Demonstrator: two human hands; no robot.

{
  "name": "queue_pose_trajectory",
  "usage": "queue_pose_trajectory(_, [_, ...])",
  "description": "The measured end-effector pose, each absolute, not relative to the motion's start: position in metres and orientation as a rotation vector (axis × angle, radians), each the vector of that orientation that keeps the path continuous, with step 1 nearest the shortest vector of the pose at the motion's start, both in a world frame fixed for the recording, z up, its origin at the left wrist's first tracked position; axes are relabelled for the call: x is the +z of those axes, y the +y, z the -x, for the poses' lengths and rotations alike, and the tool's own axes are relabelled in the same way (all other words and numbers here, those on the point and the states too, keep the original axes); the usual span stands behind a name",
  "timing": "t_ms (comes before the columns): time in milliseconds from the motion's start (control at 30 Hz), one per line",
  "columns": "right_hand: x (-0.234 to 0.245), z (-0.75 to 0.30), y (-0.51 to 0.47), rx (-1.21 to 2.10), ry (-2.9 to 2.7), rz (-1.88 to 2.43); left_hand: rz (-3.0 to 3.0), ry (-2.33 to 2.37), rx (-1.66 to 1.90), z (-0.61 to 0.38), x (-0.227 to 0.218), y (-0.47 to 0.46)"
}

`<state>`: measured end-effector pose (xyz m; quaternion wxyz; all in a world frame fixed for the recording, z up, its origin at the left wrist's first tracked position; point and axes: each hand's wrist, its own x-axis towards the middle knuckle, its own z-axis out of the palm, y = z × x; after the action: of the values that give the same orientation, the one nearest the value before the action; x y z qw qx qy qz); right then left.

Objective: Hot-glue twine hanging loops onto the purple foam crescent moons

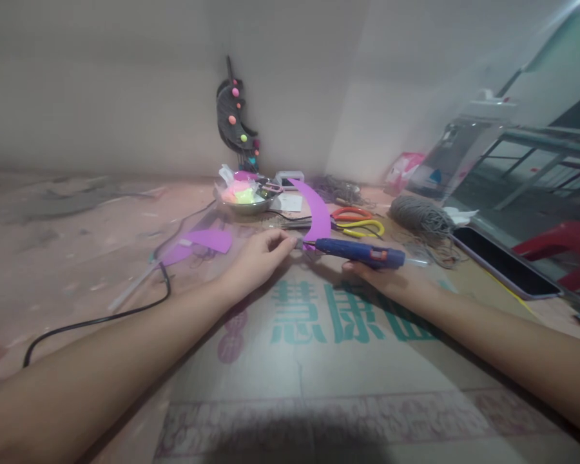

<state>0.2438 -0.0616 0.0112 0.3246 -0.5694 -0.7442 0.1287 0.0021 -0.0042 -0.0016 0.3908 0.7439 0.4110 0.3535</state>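
Observation:
My left hand (261, 259) is closed in a pinch at the lower end of a purple crescent-shaped piece (319, 216). The crescent curves upward and away from the fingertips, and a small greyish bit shows at the pinch. In my right hand (381, 276) is a blue hot glue gun (355, 252), pointing left with its nozzle close to my left fingertips. A clear glue stick (418, 261) pokes out of its back end. Most of my right fingers are hidden behind or under the gun. Another purple piece (207, 240) lies on the table to the left.
Behind my hands are a bowl (246, 207) of bright bits, orange-handled scissors (350, 212) and yellow-handled scissors (367, 229). Grey yarn (420, 216) and a phone (505, 261) lie right. A black cord (101, 320) runs left. A decorated grey crescent (229, 116) leans on the wall.

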Motion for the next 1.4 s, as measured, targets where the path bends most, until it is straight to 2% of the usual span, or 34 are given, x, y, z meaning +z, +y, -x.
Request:
queue_pose_trajectory(833, [0.022,-0.236,-0.068,0.339,-1.970,1.577,-1.852,1.032,0.933,-0.001,-0.005,-0.002])
queue_pose_trajectory(1400, [0.012,-0.244,-0.063,0.335,-1.935,1.539,-1.929,1.055,0.887,-0.002,0.000,-0.005])
